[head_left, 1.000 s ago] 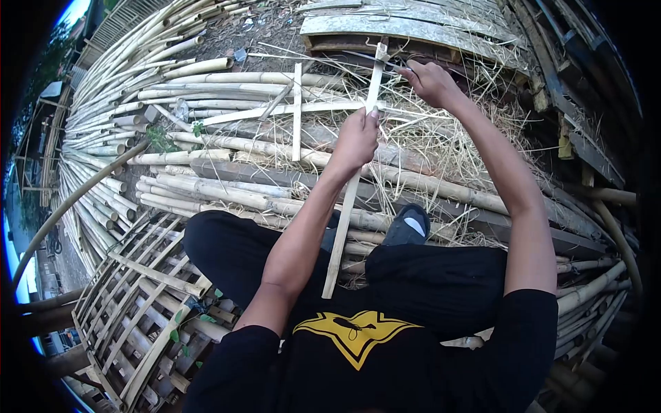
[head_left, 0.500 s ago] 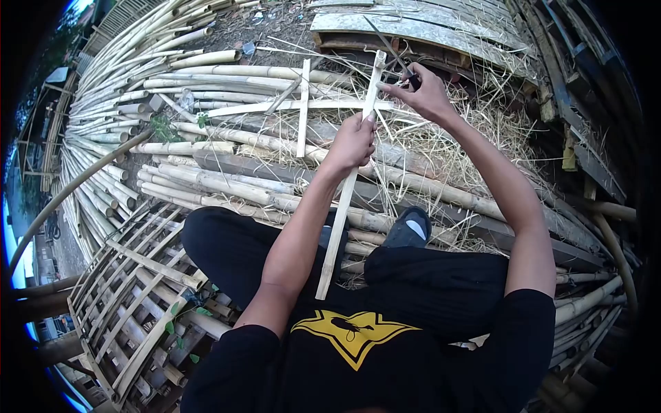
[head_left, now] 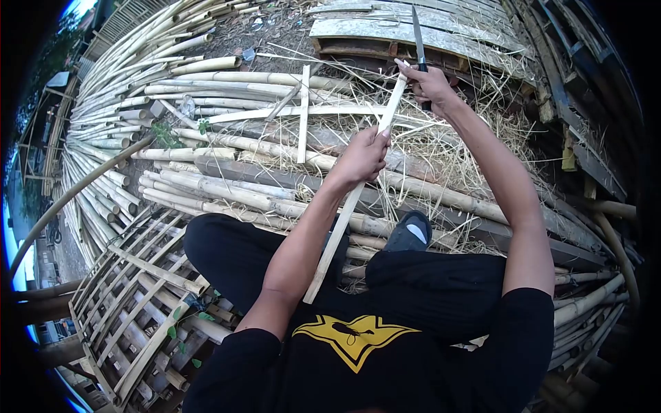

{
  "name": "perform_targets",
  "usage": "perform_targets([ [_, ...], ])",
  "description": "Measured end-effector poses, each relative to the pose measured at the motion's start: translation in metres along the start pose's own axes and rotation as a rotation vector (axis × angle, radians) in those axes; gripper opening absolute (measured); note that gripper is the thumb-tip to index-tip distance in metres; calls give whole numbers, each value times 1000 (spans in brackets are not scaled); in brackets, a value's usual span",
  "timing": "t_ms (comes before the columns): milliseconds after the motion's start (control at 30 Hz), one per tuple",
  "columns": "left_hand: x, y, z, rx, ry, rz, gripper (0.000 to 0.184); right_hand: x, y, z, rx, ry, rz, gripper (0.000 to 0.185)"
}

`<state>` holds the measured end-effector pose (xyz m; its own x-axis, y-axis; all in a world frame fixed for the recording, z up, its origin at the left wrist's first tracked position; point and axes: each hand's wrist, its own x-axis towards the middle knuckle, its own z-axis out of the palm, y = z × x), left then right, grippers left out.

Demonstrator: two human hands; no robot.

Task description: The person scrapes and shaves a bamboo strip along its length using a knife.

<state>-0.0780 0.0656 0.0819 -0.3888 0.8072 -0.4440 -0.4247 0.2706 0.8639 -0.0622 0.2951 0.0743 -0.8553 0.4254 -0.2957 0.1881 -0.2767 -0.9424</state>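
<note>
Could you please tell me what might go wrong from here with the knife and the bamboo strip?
The knife has its blade bare, and the right hand holding it has fingers by the strip's far end, so a shift in grip could nick them.
The bare left hand grips the bamboo strip partway along; a stroke running towards it might cut it.
The strip's near end points at the lap, so a slip could jab the person.

one knife [head_left: 419,48], one held strip [head_left: 352,202]; two hands [head_left: 361,157] [head_left: 434,85]
</note>
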Motion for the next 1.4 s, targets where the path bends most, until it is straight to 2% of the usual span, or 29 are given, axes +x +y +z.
perform_targets([
  [67, 1, -3, -1, -3, 9, -17, 22, 0, 2, 0, -33, 22, 36, 30],
  [133, 2, -5, 0, 17, 29, -9, 22, -6, -1, 10, -103, 67, -65, 33],
  [200, 7, -11, -1, 37, 48, -2, 22, -9, -1, 13, -155, 110, -55, 34],
  [267, 21, -30, -6, 369, 128, 207, 21, -3, 5, 12, -369, 158, -155, 34],
  [300, 24, -33, -5, 372, 127, 205, 21, -4, 1, 15, -355, 161, -60, 23],
  [333, 26, -36, -5, 511, 183, 304, 21, -3, 1, 15, -351, 163, -60, 23],
  [367, 28, -38, -6, 649, 238, 405, 21, 1, 0, 13, -190, 116, -4, 21],
  [400, 28, -38, -5, 651, 235, 405, 21, 3, -2, 11, -30, 68, 52, 20],
  [500, 23, -31, -6, 483, 139, 289, 21, 1, -3, 6, 40, -15, 105, 15],
  [567, 10, -17, -2, 198, 83, 70, 21, -1, -8, -1, 188, -132, 204, 18],
  [667, 5, -10, -1, 133, 23, 8, 21, 0, -7, -6, 115, -121, 139, 24],
  [800, 3, -7, 4, 105, -12, 2, 22, 4, -6, -8, 58, -6, 33, 27],
  [1067, -1, 2, 5, -6, -54, -5, 22, 5, -15, -6, 96, 3, -153, 43],
  [1233, -1, 3, -1, -14, -121, 15, 22, 1, -21, -2, 109, 124, -140, 47],
  [1367, -2, 3, 1, 19, -108, 40, 24, -5, -28, -5, 57, 78, -165, 46],
  [1400, 1, -2, 0, 13, -103, 42, 24, -9, -33, -10, 20, 17, -95, 45],
])
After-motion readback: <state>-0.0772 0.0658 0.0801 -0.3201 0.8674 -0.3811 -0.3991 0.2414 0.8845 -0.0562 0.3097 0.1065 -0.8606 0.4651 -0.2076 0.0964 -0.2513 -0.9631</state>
